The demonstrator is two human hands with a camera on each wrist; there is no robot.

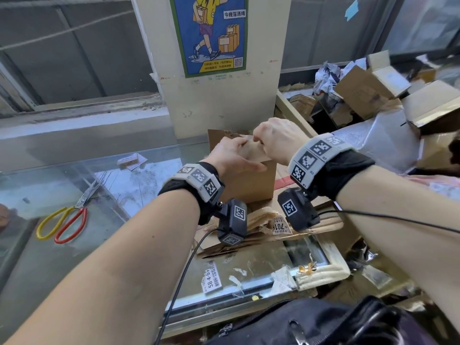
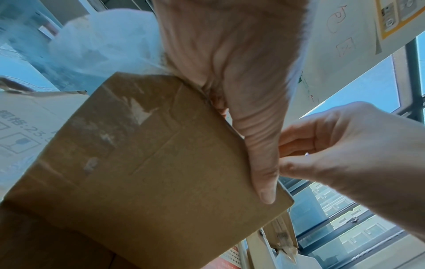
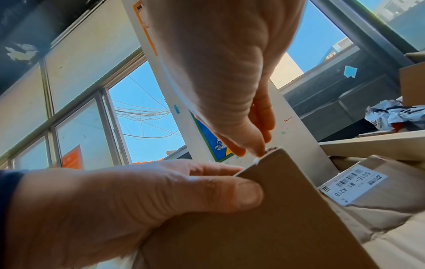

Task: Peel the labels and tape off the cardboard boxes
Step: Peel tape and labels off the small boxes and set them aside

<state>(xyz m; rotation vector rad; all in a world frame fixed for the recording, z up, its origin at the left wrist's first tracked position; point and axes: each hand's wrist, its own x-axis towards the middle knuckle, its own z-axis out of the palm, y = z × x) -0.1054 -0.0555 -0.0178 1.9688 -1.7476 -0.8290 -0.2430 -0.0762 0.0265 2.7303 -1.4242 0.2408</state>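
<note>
A small brown cardboard box (image 1: 249,185) stands on flattened cardboard on a glass counter. My left hand (image 1: 245,154) grips its top edge, thumb (image 2: 262,163) laid down the near face and fingers over the far side. My right hand (image 1: 258,141) pinches a small pale scrap of tape (image 3: 269,150) at the box's top corner. In the right wrist view the right hand's fingertips (image 3: 253,147) meet just above that corner, with the left hand (image 3: 239,182) below it on the box (image 3: 264,227). The near face (image 2: 149,172) carries torn pale patches.
Scissors (image 1: 64,220) with yellow and red handles lie on the glass counter (image 1: 124,195) to the left. Peeled labels (image 1: 211,280) stick to the glass near me. A heap of boxes and wrappers (image 1: 368,90) fills the right, one box with a white label (image 3: 354,185). A black bag (image 1: 323,324) sits below.
</note>
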